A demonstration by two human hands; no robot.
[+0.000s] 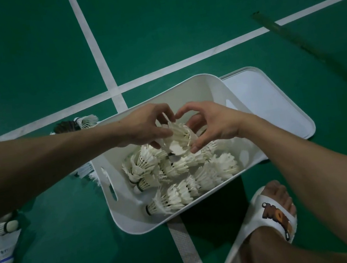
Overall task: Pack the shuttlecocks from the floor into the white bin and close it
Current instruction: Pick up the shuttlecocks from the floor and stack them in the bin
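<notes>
White bin (135, 225): open on the green floor (172, 27), with packed rows (178, 190) of shuttlecocks in its near half.
Lid (267, 101): flat on the floor against the bin's right side.
Loose shuttlecocks (10, 226): left of the bin, not yet packed.
Left hand (148, 126): fingers curled on the held bunch.
Right hand (210, 124): cups the bunch too.
Held bunch (180, 140): over the bin; probably best laid flat beside the rows and kept below the rim.
</notes>
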